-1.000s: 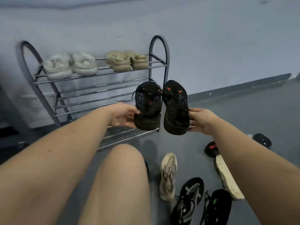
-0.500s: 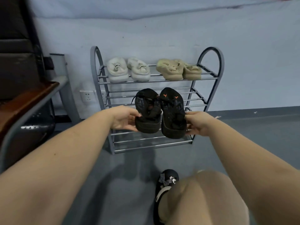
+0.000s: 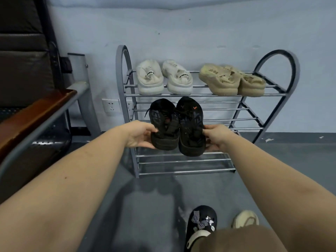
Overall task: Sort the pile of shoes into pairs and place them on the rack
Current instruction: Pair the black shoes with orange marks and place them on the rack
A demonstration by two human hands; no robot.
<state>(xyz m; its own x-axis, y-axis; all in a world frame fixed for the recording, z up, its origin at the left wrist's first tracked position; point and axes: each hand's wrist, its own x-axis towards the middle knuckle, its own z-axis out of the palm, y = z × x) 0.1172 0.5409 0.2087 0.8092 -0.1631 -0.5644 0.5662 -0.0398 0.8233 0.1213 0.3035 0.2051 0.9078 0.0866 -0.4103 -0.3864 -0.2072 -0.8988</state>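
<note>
Got one black strappy sandal in each hand, left hand (image 3: 141, 136) gripping the heel of the left black sandal (image 3: 163, 124) and right hand (image 3: 216, 137) gripping the heel of the right black sandal (image 3: 190, 126). I'm holding them side by side, touching, toes pointed at the grey metal tube shoe rack (image 3: 214, 95) so they'd slide onto the middle shelf as a pair. White chunky slides (image 3: 163, 79) and beige foam slides (image 3: 232, 80) sit paired up top.
</note>
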